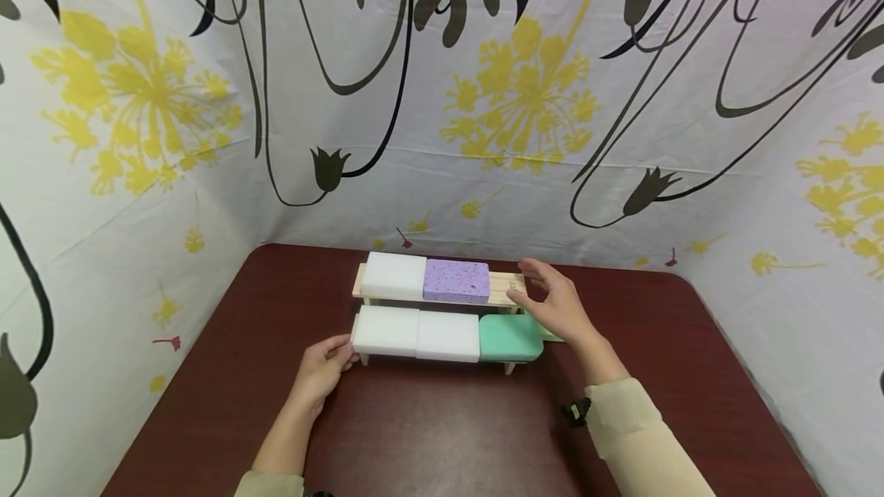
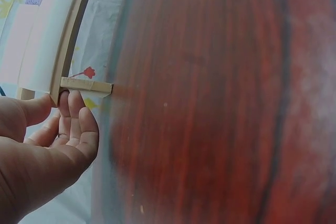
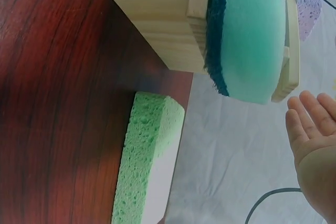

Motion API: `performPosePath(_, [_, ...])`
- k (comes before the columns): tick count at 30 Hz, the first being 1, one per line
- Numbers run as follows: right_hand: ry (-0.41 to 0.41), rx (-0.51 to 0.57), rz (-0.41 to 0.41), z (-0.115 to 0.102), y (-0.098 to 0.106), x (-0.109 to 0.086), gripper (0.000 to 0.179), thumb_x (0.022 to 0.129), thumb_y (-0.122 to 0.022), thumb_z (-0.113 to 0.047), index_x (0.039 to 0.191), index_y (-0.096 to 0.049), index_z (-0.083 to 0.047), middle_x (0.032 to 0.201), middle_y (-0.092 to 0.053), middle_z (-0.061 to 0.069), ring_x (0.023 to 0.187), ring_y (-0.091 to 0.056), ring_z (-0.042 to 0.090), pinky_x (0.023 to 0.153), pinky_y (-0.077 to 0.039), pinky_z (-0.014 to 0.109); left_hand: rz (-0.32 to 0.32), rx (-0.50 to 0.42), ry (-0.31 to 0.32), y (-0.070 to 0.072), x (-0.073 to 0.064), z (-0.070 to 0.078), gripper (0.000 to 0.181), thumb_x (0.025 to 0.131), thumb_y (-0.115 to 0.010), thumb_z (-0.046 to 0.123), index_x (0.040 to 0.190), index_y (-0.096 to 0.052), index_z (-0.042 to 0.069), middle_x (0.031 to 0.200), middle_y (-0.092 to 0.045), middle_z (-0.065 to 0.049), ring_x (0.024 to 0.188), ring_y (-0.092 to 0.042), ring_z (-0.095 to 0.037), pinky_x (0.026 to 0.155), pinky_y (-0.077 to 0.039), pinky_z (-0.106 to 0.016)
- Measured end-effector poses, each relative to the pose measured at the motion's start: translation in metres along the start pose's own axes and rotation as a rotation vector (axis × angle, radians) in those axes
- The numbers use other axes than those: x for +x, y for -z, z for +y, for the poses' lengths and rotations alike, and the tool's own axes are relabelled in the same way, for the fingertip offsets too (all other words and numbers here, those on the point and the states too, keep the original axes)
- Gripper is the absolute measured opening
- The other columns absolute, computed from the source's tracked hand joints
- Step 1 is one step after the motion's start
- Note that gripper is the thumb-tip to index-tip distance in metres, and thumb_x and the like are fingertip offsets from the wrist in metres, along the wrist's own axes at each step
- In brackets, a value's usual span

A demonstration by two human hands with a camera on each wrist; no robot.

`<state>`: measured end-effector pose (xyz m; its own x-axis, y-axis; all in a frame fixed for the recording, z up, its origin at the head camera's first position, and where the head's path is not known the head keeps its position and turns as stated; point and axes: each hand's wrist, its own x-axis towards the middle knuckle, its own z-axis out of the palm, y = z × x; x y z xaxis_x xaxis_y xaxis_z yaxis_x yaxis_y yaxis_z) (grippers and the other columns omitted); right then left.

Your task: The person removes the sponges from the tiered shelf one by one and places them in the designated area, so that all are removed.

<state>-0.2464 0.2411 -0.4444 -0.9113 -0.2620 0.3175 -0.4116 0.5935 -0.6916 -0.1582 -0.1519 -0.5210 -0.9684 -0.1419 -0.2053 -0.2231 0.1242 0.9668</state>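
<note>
A two-step wooden rack [image 1: 507,280] stands on the table. Its upper step carries a white sponge [image 1: 392,276] and a speckled purple sponge [image 1: 456,281], with bare wood at the right end. Two more white sponges and a green sponge [image 1: 511,337] with a dark scouring layer fill the lower step. My left hand [image 1: 319,376] pinches the lower step's left end between thumb and fingers, beside a short wooden leg [image 2: 86,85]. My right hand [image 1: 561,311], fingers extended, is by the upper step's right end; whether it touches the wood I cannot tell.
A light green and white sponge [image 3: 152,156] lies on the table just right of the rack, mostly hidden in the head view. The dark red-brown table [image 1: 428,436] is bordered by white cloth [image 1: 387,221] printed with flowers behind and at the sides.
</note>
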Motion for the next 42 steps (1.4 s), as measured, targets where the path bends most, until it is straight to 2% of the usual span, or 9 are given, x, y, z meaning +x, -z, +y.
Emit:
performPosePath(14, [0.023, -0.017, -0.039, -0.009, -0.008, 0.006, 0.066, 0.090, -0.081, -0.025, 0.144, -0.051, -0.003, 0.139, -0.058, 0.019, 0.127, -0.057, 0.036, 0.105, -0.051, 0.052, 0.023, -0.009, 0.014, -0.001, 0.001, 0.000, 0.033, 0.102, -0.058, 0.008, 0.128, -0.061, -0.012, 0.106, -0.072, -0.019, 0.093, -0.068, -0.022, 0.079, -0.059, -0.027])
performPosePath(21, [0.031, -0.033, -0.055, -0.013, -0.012, 0.010, 0.066, 0.090, -0.080, -0.025, 0.144, -0.051, -0.001, 0.141, -0.057, 0.018, 0.129, -0.054, 0.034, 0.107, -0.049, 0.050, 0.029, -0.056, 0.041, -0.001, 0.000, -0.001, 0.032, 0.102, -0.059, 0.007, 0.128, -0.062, -0.012, 0.106, -0.072, -0.018, 0.093, -0.068, -0.020, 0.079, -0.060, -0.027])
performPosePath(29, [0.048, -0.060, -0.072, -0.014, -0.016, 0.015, 0.069, 0.088, -0.082, -0.026, 0.144, -0.050, 0.000, 0.140, -0.057, 0.018, 0.129, -0.054, 0.035, 0.107, -0.049, 0.051, 0.030, -0.067, 0.040, -0.002, 0.002, -0.002, 0.033, 0.100, -0.060, 0.007, 0.129, -0.062, -0.010, 0.109, -0.071, -0.018, 0.094, -0.068, -0.019, 0.080, -0.059, -0.026])
performPosePath(42, [0.055, -0.126, -0.092, -0.017, -0.025, 0.021, 0.081, 0.079, -0.089, -0.033, 0.143, -0.052, 0.000, 0.138, -0.059, 0.019, 0.128, -0.053, 0.037, 0.106, -0.046, 0.056, 0.010, -0.081, 0.030, -0.002, 0.004, -0.005, 0.032, 0.102, -0.057, 0.004, 0.130, -0.059, -0.011, 0.109, -0.069, -0.018, 0.094, -0.066, -0.020, 0.080, -0.058, -0.023])
